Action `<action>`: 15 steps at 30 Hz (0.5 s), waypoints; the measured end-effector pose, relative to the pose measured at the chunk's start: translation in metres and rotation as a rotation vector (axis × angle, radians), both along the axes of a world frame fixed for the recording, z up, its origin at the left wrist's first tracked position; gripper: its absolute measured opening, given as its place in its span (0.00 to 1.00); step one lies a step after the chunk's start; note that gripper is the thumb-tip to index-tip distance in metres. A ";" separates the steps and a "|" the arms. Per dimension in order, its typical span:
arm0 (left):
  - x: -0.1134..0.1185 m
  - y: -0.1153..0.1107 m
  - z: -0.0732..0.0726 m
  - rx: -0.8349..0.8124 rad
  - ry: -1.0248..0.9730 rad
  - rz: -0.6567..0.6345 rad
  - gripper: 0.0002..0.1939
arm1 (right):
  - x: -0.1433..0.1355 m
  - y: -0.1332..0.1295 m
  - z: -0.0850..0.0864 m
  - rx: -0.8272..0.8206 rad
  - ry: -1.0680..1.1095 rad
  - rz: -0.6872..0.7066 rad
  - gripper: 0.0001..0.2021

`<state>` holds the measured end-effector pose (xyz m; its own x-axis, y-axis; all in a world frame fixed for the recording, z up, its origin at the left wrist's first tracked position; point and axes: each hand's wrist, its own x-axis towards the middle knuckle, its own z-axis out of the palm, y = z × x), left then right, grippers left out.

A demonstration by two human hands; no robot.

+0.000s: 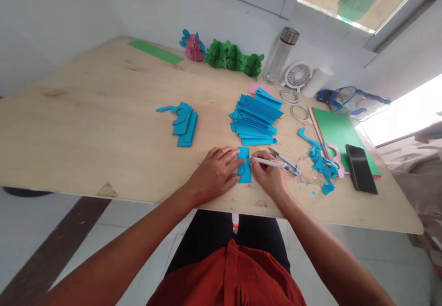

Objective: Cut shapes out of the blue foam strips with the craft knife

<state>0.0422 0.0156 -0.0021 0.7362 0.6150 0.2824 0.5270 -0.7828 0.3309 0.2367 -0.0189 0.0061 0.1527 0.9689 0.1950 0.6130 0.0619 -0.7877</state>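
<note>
With left hand (pixel 216 170) flat, grip open, fingertips only pressing the left side of the blue slip (pixel 245 177) on the bench (pixel 86 112): liable to skid if pressed too lightly. With right hand (pixel 272 177) in a closed grip around a white pen (pixel 269 161), tip at the slip's right edge: apt to stray off the paper; likewise to snag on the scissors-like tool (pixel 293 169) just beside. In material, left to right: curve-edged cutouts (pixel 183 117) over crisp rectangles; pale, knotty wood; thin strips (pixel 257 119), loosely fanned; ragged, curling scraps (pixel 321 161); smooth, dark phone (pixel 361 167).
</note>
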 end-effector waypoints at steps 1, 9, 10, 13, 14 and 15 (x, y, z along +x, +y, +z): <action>0.000 0.000 0.000 0.002 0.000 -0.001 0.19 | 0.000 0.000 0.000 0.001 -0.004 -0.002 0.07; 0.000 0.000 0.000 0.004 0.000 -0.012 0.19 | 0.000 -0.003 0.005 0.041 -0.046 0.033 0.07; 0.000 0.001 0.000 0.003 0.001 -0.016 0.19 | 0.000 -0.003 0.005 0.045 -0.048 0.038 0.07; 0.000 0.001 0.001 0.004 0.001 -0.017 0.19 | 0.000 -0.004 0.004 0.051 -0.033 0.042 0.07; 0.000 0.001 0.002 0.003 0.001 -0.018 0.19 | 0.000 -0.005 0.004 0.049 -0.029 0.040 0.07; 0.000 0.001 0.002 0.001 0.000 -0.020 0.19 | 0.000 -0.005 0.004 0.047 -0.028 0.037 0.07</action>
<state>0.0420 0.0164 -0.0003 0.7483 0.5999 0.2832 0.5114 -0.7936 0.3296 0.2370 -0.0241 0.0098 0.1109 0.9635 0.2438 0.6313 0.1212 -0.7660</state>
